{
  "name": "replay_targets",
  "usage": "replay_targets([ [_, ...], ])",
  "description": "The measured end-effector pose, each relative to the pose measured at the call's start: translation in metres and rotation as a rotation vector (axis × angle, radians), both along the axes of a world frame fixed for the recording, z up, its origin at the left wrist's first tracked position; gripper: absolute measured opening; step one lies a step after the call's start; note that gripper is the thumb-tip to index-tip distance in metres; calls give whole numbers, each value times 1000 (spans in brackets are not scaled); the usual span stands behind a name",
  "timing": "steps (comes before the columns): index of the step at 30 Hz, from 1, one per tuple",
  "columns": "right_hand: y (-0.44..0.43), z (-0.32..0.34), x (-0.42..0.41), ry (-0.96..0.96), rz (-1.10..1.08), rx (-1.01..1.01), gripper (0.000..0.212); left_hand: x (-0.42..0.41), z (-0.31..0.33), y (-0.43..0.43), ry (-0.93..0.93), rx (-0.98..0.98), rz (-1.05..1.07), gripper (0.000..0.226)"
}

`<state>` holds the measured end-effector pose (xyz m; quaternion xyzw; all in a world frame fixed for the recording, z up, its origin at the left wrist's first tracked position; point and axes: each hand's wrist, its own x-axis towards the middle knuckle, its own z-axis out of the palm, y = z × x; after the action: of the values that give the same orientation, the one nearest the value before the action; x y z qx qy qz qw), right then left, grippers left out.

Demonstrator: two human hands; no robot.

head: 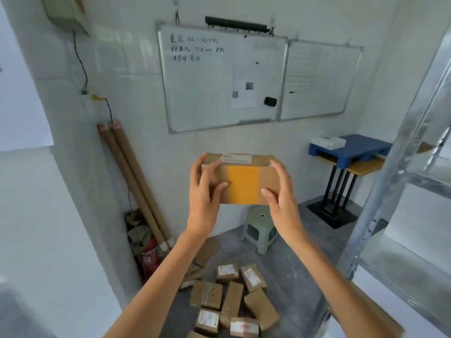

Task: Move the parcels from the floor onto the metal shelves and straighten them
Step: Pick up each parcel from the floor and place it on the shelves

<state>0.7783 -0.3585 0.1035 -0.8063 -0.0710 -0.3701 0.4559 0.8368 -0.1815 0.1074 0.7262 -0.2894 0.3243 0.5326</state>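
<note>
A brown cardboard parcel [242, 181] with a wide yellow tape band and a white label on its top face is held up in the air in front of me. My left hand [203, 191] grips its left end and my right hand [280, 191] grips its right end, thumbs on the near face. Several more brown parcels [234, 301] lie in a loose heap on the grey floor below my arms. The metal shelves [400, 167] stand at the right edge, with their galvanised upright post closest to the parcel.
A green plastic stool [260, 230] stands on the floor behind the heap. A small table with a blue pallet [353, 148] sits against the far wall, beside the shelves. Cardboard tubes [131, 181] and a red extinguisher [148, 259] lean at the left wall. Whiteboards hang above.
</note>
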Motion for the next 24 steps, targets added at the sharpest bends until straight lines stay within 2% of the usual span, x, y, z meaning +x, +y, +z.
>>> replay_targets([
  [7, 6, 23, -40, -104, -101, -16, 61, -19, 28, 1, 76, -189, -177, 74],
  [11, 14, 36, -59, -154, -172, -135, 59, -27, 39, 4, 381, -336, -443, 72],
  [14, 17, 39, -74, -184, -237, -152, 59, -29, 48, 1, 514, -386, -558, 63],
  [17, 15, 34, -90, -169, -287, -104, 60, -36, 51, -2, 577, -402, -643, 52],
  [19, 15, 30, -103, -156, -268, -42, 52, -41, 46, -5, 573, -366, -665, 49],
  [21, 18, 30, -118, -150, -237, 60, 42, -46, 38, -7, 559, -353, -690, 54],
  [24, 21, 38, -134, -152, -233, 223, 47, -59, 27, -15, 539, -359, -739, 54],
])
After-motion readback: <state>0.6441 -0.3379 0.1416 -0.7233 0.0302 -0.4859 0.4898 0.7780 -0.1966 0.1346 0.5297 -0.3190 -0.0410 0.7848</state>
